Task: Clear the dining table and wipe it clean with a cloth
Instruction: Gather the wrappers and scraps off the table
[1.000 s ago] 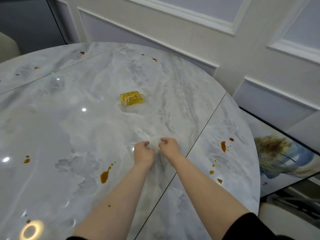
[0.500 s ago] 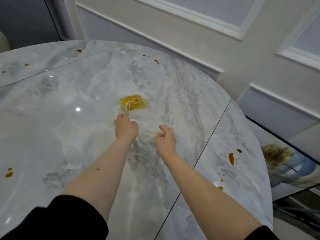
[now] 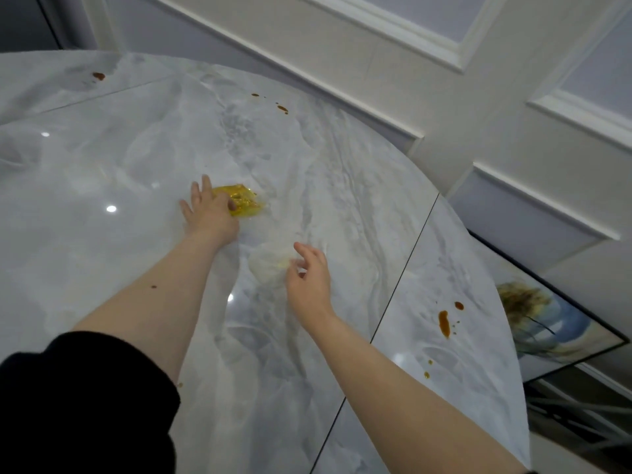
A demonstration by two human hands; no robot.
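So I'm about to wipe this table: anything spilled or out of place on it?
Yes. Brown drips stain the table near its right edge, more at the far edge and one far left. A yellow wrapper lies mid-table under the left hand.

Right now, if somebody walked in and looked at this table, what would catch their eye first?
Probably the yellow packet near the middle of the grey marble table, with the left hand laid over its near edge. Next, the brown sauce spills by the right rim, with smaller drops at the far edge. The right hand hovers with relaxed fingers over a crumpled clear wrapper just in front of the packet.
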